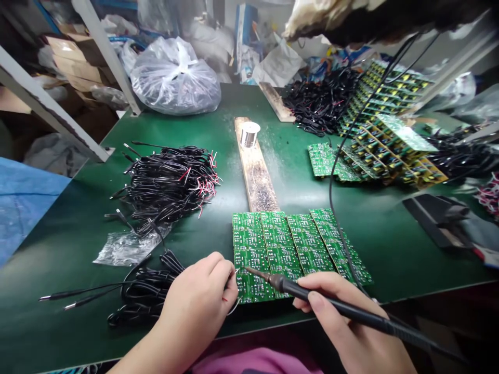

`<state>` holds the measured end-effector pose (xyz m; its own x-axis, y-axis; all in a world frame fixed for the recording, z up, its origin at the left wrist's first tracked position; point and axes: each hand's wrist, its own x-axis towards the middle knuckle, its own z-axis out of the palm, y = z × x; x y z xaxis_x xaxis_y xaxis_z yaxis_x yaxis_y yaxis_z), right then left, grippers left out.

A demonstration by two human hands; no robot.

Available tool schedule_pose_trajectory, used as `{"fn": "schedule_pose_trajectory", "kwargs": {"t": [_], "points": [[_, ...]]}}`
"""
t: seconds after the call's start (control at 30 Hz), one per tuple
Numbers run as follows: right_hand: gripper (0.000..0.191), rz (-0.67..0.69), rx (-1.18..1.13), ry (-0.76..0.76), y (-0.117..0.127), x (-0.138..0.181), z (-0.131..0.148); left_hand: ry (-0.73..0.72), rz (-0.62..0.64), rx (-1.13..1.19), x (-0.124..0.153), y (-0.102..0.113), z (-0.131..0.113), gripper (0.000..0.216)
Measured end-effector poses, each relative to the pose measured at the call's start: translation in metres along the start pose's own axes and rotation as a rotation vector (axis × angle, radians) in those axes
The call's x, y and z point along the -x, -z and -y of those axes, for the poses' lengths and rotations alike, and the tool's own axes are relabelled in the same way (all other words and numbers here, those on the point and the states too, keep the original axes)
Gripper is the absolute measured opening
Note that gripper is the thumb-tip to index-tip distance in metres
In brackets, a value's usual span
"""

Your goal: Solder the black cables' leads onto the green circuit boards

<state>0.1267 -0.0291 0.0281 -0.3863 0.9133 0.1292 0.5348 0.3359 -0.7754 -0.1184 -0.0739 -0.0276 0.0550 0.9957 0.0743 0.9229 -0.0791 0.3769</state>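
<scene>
A row of green circuit boards (pixel 296 244) lies side by side near the front edge of the green table (pixel 58 234). My right hand (pixel 346 322) grips a black soldering iron (pixel 312 293); its tip touches the leftmost board. My left hand (pixel 198 304) is closed in a pinch on a thin wire at that board's left edge, close to the iron's tip. The iron's black cord runs up across the boards.
A bundle of black leads (pixel 171 182) lies at left, more leads (pixel 144 291) by my left wrist. A scorched wooden strip (pixel 255 174) carries a solder spool (pixel 249 134). Stacked boards (pixel 385 140) and cables (pixel 323 101) fill the right rear. A plastic bag (pixel 175 78) sits behind.
</scene>
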Motion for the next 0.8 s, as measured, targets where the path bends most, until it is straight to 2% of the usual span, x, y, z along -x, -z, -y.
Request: {"fn": "schedule_pose_trajectory", "kwargs": {"t": [0.27, 0.53, 0.8], "points": [[0.013, 0.016, -0.087, -0.087, -0.0054, -0.0001, -0.0011, 0.009, 0.044, -0.015, -0.002, 0.0014, -0.001, 0.017], [0.012, 0.076, -0.008, -0.022, 0.0017, 0.0006, 0.0006, 0.012, 0.061, -0.034, -0.0031, 0.0019, -0.0025, 0.017], [0.013, -0.033, -0.01, 0.012, 0.0038, 0.0029, 0.0003, 0.013, 0.057, -0.028, -0.0011, 0.0027, -0.002, 0.017]]}}
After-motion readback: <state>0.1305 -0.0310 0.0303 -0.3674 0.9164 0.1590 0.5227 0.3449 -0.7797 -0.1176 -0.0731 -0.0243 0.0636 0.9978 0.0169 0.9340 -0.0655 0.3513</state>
